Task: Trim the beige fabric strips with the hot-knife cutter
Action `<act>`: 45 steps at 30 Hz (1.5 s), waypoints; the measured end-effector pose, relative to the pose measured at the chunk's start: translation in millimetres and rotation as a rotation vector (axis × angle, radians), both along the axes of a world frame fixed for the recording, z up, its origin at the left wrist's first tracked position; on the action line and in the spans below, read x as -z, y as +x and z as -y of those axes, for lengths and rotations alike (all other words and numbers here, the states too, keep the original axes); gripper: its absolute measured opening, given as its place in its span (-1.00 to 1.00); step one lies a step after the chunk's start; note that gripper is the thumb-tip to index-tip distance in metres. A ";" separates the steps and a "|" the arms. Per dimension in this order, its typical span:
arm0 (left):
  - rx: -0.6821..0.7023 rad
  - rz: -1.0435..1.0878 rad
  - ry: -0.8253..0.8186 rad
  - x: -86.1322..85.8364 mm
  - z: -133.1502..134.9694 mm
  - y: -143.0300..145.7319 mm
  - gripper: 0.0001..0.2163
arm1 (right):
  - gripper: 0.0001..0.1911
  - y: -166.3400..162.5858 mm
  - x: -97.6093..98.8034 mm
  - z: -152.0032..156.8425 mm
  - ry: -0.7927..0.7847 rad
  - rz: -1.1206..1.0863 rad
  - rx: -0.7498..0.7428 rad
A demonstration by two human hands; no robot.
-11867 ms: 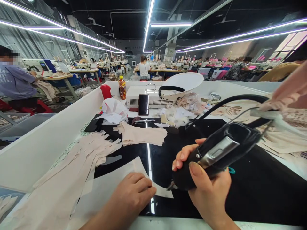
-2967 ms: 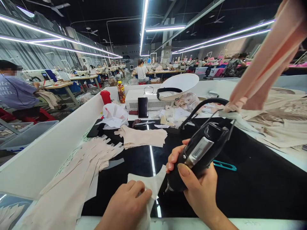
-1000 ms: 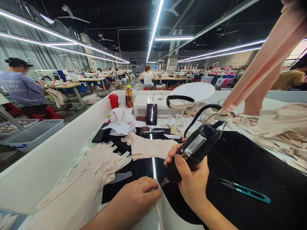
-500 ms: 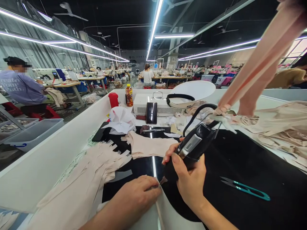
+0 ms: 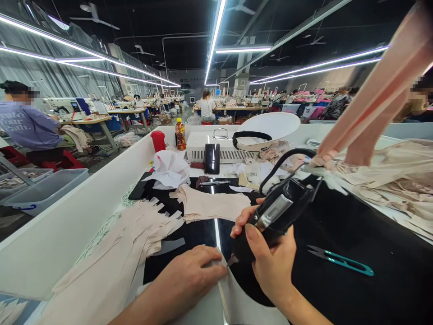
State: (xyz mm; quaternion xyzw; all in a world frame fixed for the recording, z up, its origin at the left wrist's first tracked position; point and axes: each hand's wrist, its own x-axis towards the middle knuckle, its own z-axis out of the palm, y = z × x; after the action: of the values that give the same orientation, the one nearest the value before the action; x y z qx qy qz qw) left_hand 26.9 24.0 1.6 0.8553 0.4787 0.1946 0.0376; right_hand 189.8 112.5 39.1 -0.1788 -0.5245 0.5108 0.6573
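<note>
My right hand is wrapped around a black corded hand-held power tool with a silver plate on its side. The tool is tilted, and its upper end is tied to a pink fabric strip that hangs from above. Just left of the tool's lower end, my left hand has its thumb and fingers closed at the edge of a pale fabric piece on the table. The fingertips are partly hidden. A stack of cut beige fabric pieces lies beyond my hands.
Teal thread snips lie at right on the black surface. More beige pieces are piled at left, and loose fabric at right. A phone leans on a white box. A bottle stands at the back.
My right hand and the tool have shifted slightly right. The view has turned a little, so the snips appear farther left and higher. My left hand stays at the fabric edge.
</note>
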 end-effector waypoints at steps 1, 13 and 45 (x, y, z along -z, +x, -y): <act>0.000 -0.006 -0.003 -0.3 0.2 0.0 -0.80 | -0.72 0.0 0.1 0.1 -0.006 0.010 0.005; -0.014 -0.077 0.030 2.8 4.4 0.1 -0.78 | -0.71 11.8 -4.9 4.8 -0.008 -0.004 0.013; -0.001 0.150 -0.077 -10.9 12.5 29.4 -0.81 | -0.63 50.9 -2.1 16.8 -0.049 0.034 0.000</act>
State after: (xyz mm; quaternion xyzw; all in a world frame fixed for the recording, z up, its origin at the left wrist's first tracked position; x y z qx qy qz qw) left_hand 56.2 11.4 12.5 0.8361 0.4820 0.2395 0.1062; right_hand 240.7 95.7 41.2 -0.2034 -0.5228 0.5205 0.6438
